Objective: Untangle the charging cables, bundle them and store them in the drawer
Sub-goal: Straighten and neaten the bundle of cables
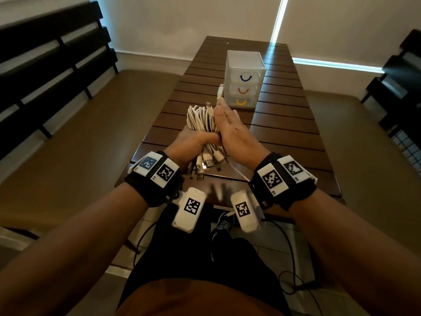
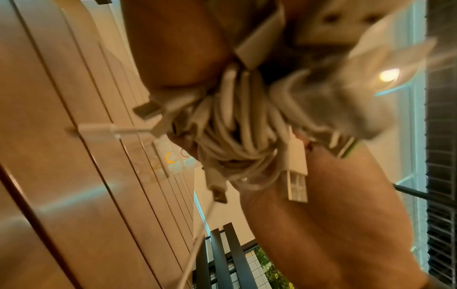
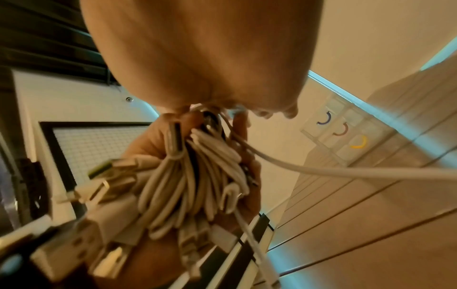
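Overhead, white cable bundle clasped in curled left hand, flat-fingered right hand alongside.

Both forearms are reaching forward side by side, wrists close together. The left hand is curling its fingers in a tight grip round the cable bundle. The right hand is lying against the bundle with fingers nearly straight, thumb alongside.
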Motion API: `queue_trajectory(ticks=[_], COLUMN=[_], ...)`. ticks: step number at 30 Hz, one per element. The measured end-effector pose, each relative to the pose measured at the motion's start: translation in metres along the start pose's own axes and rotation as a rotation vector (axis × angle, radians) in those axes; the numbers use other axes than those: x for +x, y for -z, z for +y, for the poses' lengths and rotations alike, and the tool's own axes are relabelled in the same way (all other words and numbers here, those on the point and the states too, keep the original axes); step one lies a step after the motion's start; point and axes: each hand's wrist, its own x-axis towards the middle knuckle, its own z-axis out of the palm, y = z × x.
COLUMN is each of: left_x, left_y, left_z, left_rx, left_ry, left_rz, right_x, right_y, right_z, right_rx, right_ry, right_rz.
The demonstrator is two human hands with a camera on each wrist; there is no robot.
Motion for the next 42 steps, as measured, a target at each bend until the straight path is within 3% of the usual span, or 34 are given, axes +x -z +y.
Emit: queue_trajectory(ticks=[4, 11, 15, 18, 23, 27, 29, 32, 34, 36, 39, 42], left_x=[0.002, 0.002, 0.003, 0.003, 0.009, 0.011, 0.014, 0.014, 0.009, 0.002, -0.005, -0.009], left_y=[0.0, -0.006, -0.005, 0.008, 0.034, 0.029, 0.029, 0.029, 0.028, 0.026, 0.021, 0.018], left_z=[0.001, -0.006, -0.022, -0.02, -0.018, -0.022, -0.027, -0.036, -0.038, -0.037, -0.04, -0.048], left_rx=[0.075, 0.042, -0.17, -0.33, -0.442, -0.602, -0.576, -0.382, -0.268, -0.161, -0.108, -0.283], left_ry=[-0.009, 0.003, 0.193, 0.302, 0.168, 0.171, 0.22, 0.266, 0.252, 0.235, 0.147, 0.221], left_rz=[-0.014, 0.035, 0.126, 0.058, 0.139, 0.241, 0.292, 0.341, 0.301, 0.191, 0.002, -0.094], right_x=[0.001, 0.002, 0.0, -0.014, -0.035, -0.047, -0.05, -0.047, -0.036, -0.023, -0.013, -0.014], right_y=[0.001, 0.001, -0.006, -0.007, 0.004, 0.004, 0.007, 0.021, 0.032, 0.041, 0.044, 0.039], right_z=[0.004, 0.009, 0.017, 0.03, 0.067, 0.06, 0.044, 0.02, 0.013, 0.01, 0.011, 0.011], right_rx=[-0.067, 0.186, 0.171, 0.194, -0.194, -0.618, -0.745, -0.68, -0.56, -0.456, -0.404, -0.374], right_ry=[0.029, 0.073, 0.034, -0.072, 0.135, 0.175, 0.24, 0.402, 0.447, 0.397, 0.291, 0.213], right_rz=[0.014, -0.015, -0.034, -0.045, 0.133, -0.22, -0.346, -0.273, -0.085, 0.032, 0.015, -0.047])
